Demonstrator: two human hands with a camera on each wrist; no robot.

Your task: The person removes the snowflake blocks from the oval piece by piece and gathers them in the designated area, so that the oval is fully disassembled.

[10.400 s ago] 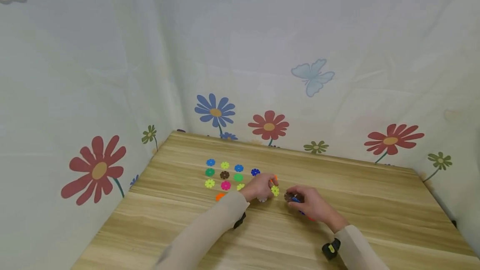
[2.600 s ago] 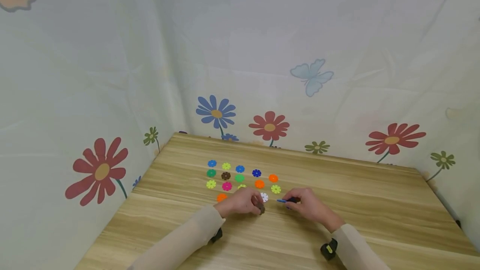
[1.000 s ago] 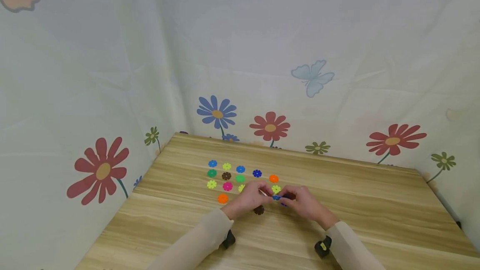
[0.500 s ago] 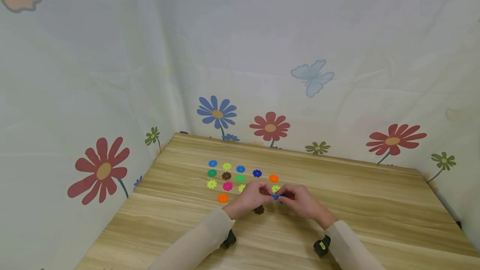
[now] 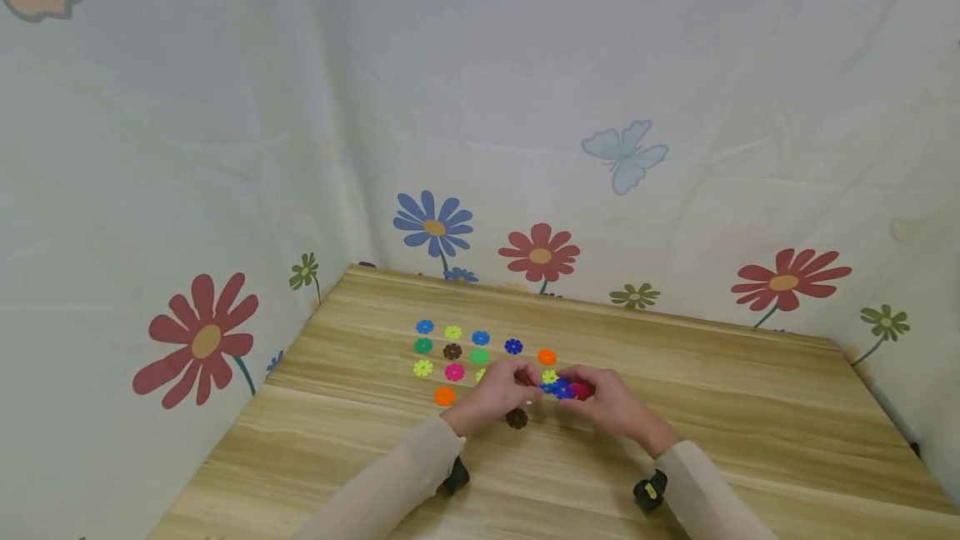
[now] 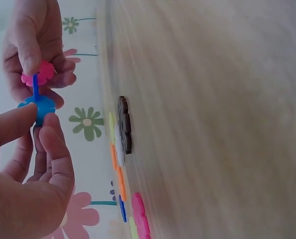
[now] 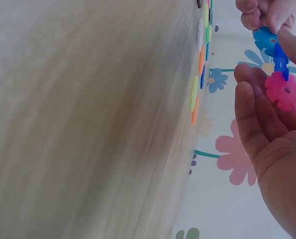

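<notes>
Three linked plastic snowflake discs, light blue (image 6: 44, 105), dark blue (image 7: 281, 60) and pink (image 7: 287, 92), hang between my hands, above the table. My left hand (image 5: 501, 387) pinches the light blue disc between thumb and fingers. At the other end my right hand (image 5: 613, 403) holds the linked discs, its thumb at the dark blue one and its fingers behind the pink one. The dark blue disc stands edge-on between the other two in both wrist views. Below the left hand a brown disc (image 5: 517, 418) lies flat on the table.
Loose discs lie in rough rows on the wooden table (image 5: 712, 440): a pink one (image 5: 454, 372), an orange one (image 5: 445, 396), a dark green one (image 5: 423, 346) and several more. The left hand covers part of these rows. A floral curtain (image 5: 480, 107) stands behind the table.
The brown disc went from my left hand to the table, and that hand took the light blue disc's end. Since half a second ago the linked discs have turned, showing more dark blue and pink.
</notes>
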